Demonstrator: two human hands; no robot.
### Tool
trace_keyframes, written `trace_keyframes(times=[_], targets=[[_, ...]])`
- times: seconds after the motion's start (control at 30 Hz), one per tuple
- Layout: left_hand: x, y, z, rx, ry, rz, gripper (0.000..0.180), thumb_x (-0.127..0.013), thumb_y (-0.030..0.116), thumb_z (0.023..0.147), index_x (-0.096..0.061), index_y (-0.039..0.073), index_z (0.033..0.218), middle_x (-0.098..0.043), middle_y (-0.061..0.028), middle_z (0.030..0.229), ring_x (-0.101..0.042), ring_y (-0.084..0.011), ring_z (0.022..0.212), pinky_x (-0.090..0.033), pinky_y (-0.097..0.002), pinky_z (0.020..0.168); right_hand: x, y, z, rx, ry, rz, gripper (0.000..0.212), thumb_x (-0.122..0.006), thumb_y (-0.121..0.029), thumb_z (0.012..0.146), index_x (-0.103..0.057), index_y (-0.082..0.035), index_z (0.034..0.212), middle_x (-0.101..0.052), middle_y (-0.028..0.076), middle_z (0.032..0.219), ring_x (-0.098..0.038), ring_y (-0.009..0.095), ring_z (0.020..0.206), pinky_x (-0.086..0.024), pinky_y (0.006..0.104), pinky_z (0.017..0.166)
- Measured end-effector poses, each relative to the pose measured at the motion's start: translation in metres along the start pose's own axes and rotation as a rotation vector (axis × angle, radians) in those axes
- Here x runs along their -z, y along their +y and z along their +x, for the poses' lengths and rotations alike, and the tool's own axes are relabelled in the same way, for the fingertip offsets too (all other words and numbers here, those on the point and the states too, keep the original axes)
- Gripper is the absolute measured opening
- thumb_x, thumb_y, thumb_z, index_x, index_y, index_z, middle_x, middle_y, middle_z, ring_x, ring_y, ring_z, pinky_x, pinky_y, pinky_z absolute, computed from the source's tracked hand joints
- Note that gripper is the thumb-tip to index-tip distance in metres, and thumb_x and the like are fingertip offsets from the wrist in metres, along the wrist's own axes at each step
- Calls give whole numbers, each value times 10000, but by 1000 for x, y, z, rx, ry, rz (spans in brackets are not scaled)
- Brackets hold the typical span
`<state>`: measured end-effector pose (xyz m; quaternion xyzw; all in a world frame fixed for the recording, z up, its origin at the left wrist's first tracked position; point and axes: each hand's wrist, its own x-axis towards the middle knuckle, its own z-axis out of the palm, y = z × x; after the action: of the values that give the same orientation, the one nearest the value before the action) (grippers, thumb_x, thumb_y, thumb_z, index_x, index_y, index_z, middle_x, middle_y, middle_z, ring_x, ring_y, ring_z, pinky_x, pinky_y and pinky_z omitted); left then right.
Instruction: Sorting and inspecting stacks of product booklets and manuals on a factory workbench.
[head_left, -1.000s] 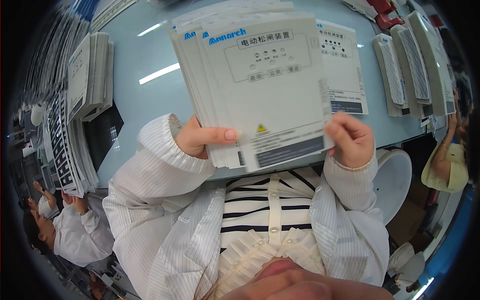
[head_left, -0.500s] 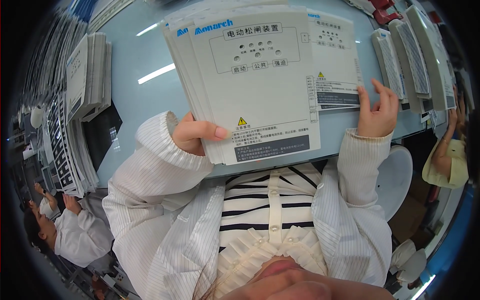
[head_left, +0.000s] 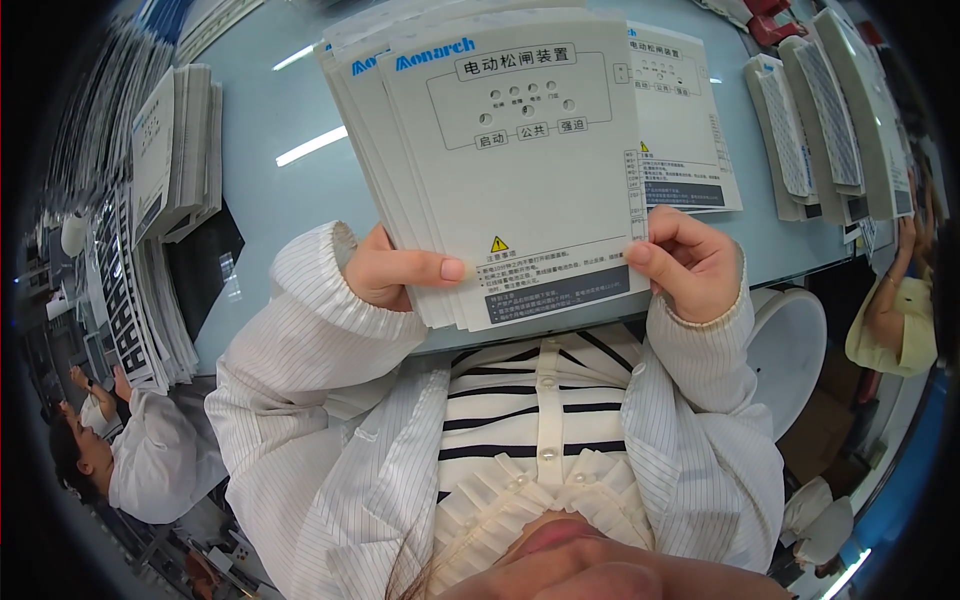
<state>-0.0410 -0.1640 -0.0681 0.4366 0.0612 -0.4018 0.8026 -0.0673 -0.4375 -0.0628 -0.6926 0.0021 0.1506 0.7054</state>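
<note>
A fanned stack of white printed panel sheets (head_left: 540,190), with small round holes, a yellow warning triangle and a dark text block, is held up in front of me. My left hand (head_left: 400,270) grips the stack at its lower left, thumb on top and fingers underneath. At the lower right edge of the top sheet, my right hand (head_left: 690,262) pinches that sheet between thumb and fingers. Behind the stack, on the right, more of the same printed sheets (head_left: 685,130) lie on the table, partly covered.
The glossy pale table (head_left: 270,210) reflects light strips. Thick stacks of sheets (head_left: 180,150) stand at the left. Several bundled stacks (head_left: 825,120) are on the right, near a red tool (head_left: 768,22). A white round stool (head_left: 790,360) stands below the table edge. Co-workers sit at both sides.
My right hand has come left from the sheets on the table to the held stack and closed on the top sheet's edge. The top sheet has shifted slightly right.
</note>
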Motion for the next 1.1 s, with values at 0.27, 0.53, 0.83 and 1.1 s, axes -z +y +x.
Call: trace_keyframes(times=[0.27, 0.53, 0.83, 1.1], targets=[[1, -2, -2, -16, 63, -26, 713, -698, 89, 604, -412, 33, 1255, -540, -191, 1149, -511, -332, 1088, -431, -446, 917, 27, 6, 10, 83, 392, -123, 159, -631, -98, 822, -639, 9, 940, -587, -7, 734, -405, 32, 528, -306, 165, 456], [1, -1, -2, 15, 44, -47, 703, -689, 61, 625, -398, 33, 1264, -515, -177, 1183, -501, -311, 1104, -417, -432, 938, 66, 18, 23, 254, 762, -817, 246, -695, -118, 771, -649, -18, 990, -560, -27, 752, -334, 28, 527, -311, 165, 506], [0, -3, 1, -24, 36, -10, 737, -685, 62, 607, -383, 54, 1279, -518, -179, 1177, -503, -338, 1108, -437, -464, 904, 29, 0, 8, 181, 271, -280, 235, -706, -19, 708, -632, 16, 928, -562, 4, 770, -435, 35, 610, -346, 169, 557], [0, -2, 1, -48, 27, 2, 716, -710, 62, 611, -412, 55, 1261, -535, -174, 1162, -514, -337, 1092, -448, -467, 889, -2, -6, -6, -81, -16, -47, 85, -661, -17, 759, -606, 22, 811, -598, 16, 730, -457, 39, 562, -358, 165, 524]])
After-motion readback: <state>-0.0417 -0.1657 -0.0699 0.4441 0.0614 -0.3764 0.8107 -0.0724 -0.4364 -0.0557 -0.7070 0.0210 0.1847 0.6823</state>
